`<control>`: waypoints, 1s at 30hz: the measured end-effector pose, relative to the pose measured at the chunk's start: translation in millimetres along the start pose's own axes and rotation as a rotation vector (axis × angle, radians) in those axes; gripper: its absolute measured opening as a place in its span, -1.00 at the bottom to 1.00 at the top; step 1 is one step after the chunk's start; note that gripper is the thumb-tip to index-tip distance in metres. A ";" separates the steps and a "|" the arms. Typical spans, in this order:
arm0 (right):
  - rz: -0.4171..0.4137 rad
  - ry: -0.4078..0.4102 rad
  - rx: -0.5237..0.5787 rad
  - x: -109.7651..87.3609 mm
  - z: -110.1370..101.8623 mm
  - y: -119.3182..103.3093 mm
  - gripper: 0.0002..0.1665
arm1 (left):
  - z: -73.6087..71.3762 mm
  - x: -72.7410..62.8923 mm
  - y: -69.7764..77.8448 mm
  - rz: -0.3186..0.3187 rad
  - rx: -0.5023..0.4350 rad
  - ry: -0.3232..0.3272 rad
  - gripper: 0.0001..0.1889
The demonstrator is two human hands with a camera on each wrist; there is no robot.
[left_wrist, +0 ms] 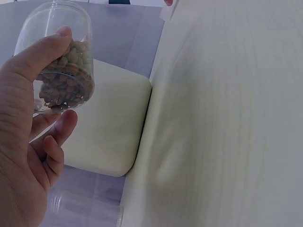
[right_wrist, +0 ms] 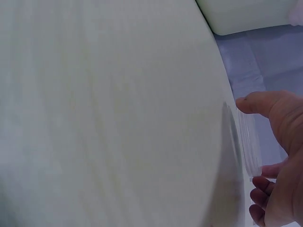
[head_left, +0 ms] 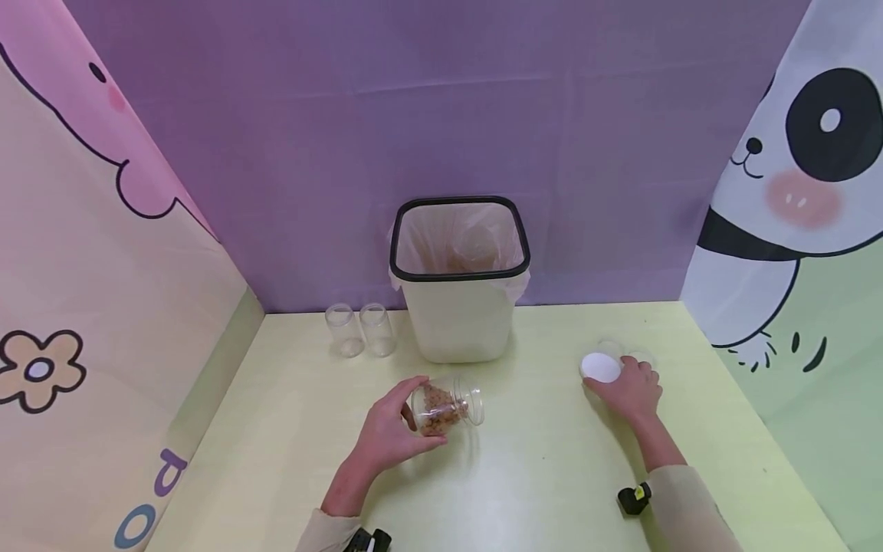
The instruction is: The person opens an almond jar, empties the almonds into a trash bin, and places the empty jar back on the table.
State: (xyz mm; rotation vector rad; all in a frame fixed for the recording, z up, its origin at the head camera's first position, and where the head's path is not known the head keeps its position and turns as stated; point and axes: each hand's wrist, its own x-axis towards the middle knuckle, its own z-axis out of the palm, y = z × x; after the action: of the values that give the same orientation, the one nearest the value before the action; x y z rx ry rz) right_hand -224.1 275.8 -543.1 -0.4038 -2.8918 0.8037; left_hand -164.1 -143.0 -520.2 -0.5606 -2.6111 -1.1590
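My left hand (head_left: 389,433) grips a clear jar (head_left: 417,406) tilted onto its side, its open mouth facing right. Small brown nut-like pieces (left_wrist: 66,85) fill part of it; the left wrist view shows the thumb across the jar's wall and fingers underneath. Over at the right, my right hand (head_left: 631,389) holds a round lid (head_left: 600,367) by its edge between thumb and fingers. Seen edge-on in the right wrist view, the lid (right_wrist: 248,142) looks clear and stands just above the table. Two more clear lids (head_left: 610,348) lie beside that hand, partly hidden.
A white bin (head_left: 455,322) with a black rim and a clear liner stands at the back middle, behind the jar. Two clear jars (head_left: 344,331) stand to its left. A purple backdrop (head_left: 310,153) closes off the pale table (head_left: 538,491) behind.
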 end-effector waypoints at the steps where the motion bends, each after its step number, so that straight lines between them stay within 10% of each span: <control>1: 0.006 0.000 -0.003 -0.2 -0.6 0.4 0.04 | -0.1 0.0 0.2 -0.001 0.002 0.000 -0.02; 30: 0.084 -0.034 -0.018 -10.8 -10.5 6.0 -0.04 | -1.9 -1.2 -1.9 0.001 -0.001 -0.022 -0.01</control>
State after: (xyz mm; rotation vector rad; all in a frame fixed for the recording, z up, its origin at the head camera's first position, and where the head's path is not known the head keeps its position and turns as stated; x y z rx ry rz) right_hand -210.4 282.8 -537.7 -0.5224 -2.9330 0.8050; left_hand -163.7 -145.8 -520.6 -0.5785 -2.6287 -1.1597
